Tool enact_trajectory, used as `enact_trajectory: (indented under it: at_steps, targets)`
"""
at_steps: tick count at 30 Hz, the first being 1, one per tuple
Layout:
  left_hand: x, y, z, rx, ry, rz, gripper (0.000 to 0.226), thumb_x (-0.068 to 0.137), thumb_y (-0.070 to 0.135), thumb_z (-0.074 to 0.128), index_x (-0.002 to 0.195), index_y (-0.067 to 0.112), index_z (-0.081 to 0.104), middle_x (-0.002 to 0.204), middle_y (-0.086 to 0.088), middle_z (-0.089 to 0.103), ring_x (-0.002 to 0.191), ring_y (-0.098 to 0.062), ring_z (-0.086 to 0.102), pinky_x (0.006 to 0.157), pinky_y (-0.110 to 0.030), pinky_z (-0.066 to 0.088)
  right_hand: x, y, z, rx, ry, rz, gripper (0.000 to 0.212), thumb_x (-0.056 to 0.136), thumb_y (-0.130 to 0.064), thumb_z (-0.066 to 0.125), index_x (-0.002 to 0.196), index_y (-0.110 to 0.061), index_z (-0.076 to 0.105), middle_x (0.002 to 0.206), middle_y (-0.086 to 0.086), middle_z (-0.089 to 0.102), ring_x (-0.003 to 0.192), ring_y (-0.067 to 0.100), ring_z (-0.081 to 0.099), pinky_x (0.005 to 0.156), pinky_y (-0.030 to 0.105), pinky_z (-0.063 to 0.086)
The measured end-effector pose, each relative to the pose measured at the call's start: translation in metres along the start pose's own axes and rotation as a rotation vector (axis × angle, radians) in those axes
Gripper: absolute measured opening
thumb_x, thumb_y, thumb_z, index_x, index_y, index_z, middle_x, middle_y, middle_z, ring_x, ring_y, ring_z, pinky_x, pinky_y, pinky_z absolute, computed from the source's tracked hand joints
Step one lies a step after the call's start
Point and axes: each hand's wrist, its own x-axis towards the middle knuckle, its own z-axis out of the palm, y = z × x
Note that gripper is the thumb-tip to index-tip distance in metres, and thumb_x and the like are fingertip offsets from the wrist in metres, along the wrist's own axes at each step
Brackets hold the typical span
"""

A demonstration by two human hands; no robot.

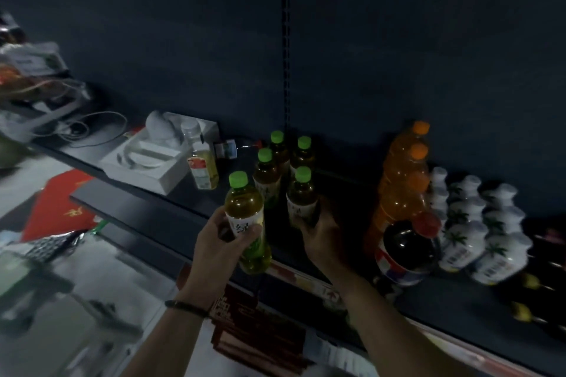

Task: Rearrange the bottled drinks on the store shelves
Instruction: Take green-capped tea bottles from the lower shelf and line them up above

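Several green-capped tea bottles stand on the dark shelf [321,180]. My left hand [219,246] grips one green tea bottle [245,217] by its label, just off the shelf's front edge and slightly tilted. My right hand [321,237] is wrapped around the base of the front right tea bottle [301,196], which stands on the shelf. Behind it stand three more tea bottles [267,174]. Two orange drink bottles [404,180] and a dark cola bottle [407,249] with a red cap stand to the right.
White squat bottles [477,229] fill the shelf's right side. A clear-capped yellow bottle [202,167], a white box [150,159] and cables lie to the left. Red price strips [306,280] run along the shelf front. The dark back panel [398,55] rises behind.
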Motion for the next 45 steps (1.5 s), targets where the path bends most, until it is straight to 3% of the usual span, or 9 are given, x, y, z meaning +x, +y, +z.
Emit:
enact_trajectory:
  at_steps: [6,11,22,26,29,32,38,42,45]
  targets:
    - [0.040,-0.006,-0.019,0.065,-0.105,-0.029,0.049,0.081,0.015,0.090,0.122,0.032,0.070,0.115,0.013,0.077,0.105,-0.003,0.071,0.081,-0.022,0.054,0.016,0.016,0.032,-0.048,0.083,0.057,0.055,0.090,-0.021,0.083,0.137,-0.030,0.056,0.124,-0.026,0.054,0.119,-0.020,0.050,0.100,0.004,0.037]
    - [0.061,-0.007,-0.029,0.110,-0.202,0.012,0.047,0.080,0.013,0.091,0.118,0.030,0.071,0.108,0.020,0.078,0.096,0.004,0.073,0.074,-0.018,0.057,0.028,0.018,0.050,-0.089,0.121,0.161,0.048,0.091,-0.036,0.080,0.134,-0.041,0.058,0.135,-0.014,0.063,0.127,0.005,0.059,0.108,0.040,0.053]
    - [0.073,0.015,-0.018,0.124,-0.281,0.113,0.045,0.077,0.020,0.093,0.113,0.033,0.071,0.104,0.022,0.079,0.096,0.000,0.074,0.073,-0.015,0.059,0.026,-0.003,0.044,-0.048,0.125,0.178,0.047,0.093,-0.033,0.082,0.120,-0.061,0.054,0.121,-0.024,0.065,0.117,-0.005,0.062,0.099,0.028,0.055]
    - [0.070,0.035,-0.009,0.138,-0.313,0.213,0.050,0.075,0.020,0.094,0.119,0.030,0.071,0.107,0.017,0.079,0.098,-0.001,0.075,0.077,-0.019,0.061,0.026,-0.069,0.000,0.021,0.157,0.179,0.010,0.103,-0.033,0.067,0.112,-0.036,0.067,0.102,-0.017,0.071,0.101,0.003,0.069,0.082,0.022,0.054]
    - [0.068,0.058,0.006,0.095,-0.348,0.299,0.044,0.080,0.005,0.089,0.119,0.015,0.071,0.106,0.005,0.080,0.097,-0.007,0.077,0.077,-0.024,0.063,0.038,-0.141,-0.057,0.187,0.025,0.053,0.022,0.104,-0.039,0.063,0.119,-0.025,0.070,0.104,-0.004,0.073,0.096,0.013,0.071,0.077,0.028,0.057]
    - [0.067,0.082,0.024,0.150,-0.400,0.421,0.040,0.082,0.020,0.090,0.118,0.020,0.072,0.108,0.007,0.080,0.100,-0.009,0.077,0.081,-0.030,0.065,0.057,-0.204,-0.104,-0.094,-0.180,-0.076,0.046,0.093,-0.057,0.072,0.131,-0.034,0.065,0.114,-0.013,0.072,0.106,0.005,0.069,0.085,0.026,0.056]
    - [0.067,0.114,0.058,0.182,-0.406,0.456,0.048,0.078,0.033,0.093,0.120,0.029,0.070,0.104,0.021,0.077,0.098,0.007,0.072,0.074,-0.007,0.054,0.108,-0.244,-0.138,-0.583,-0.265,-0.153,0.033,0.093,-0.052,0.074,0.110,-0.023,0.075,0.094,-0.010,0.074,0.080,-0.002,0.067,0.075,0.027,0.057]
    - [0.083,0.076,0.048,0.402,-0.132,0.631,0.078,0.078,0.061,0.082,0.143,0.027,0.055,0.126,0.013,0.061,0.119,-0.009,0.056,0.099,-0.034,0.050,0.128,-0.221,-0.147,-0.659,-0.370,-0.041,0.023,0.096,-0.042,0.075,0.105,-0.020,0.074,0.081,-0.001,0.078,0.066,0.009,0.073,0.062,0.027,0.061]
    - [0.085,0.017,0.032,0.455,0.097,0.474,0.082,0.082,0.060,0.074,0.145,0.016,0.044,0.139,-0.006,0.051,0.132,-0.029,0.046,0.111,-0.057,0.043,0.137,-0.189,-0.138,-0.704,-0.400,0.065,0.021,0.096,-0.038,0.076,0.106,-0.020,0.073,0.083,0.001,0.079,0.062,0.008,0.072,0.062,0.028,0.058]
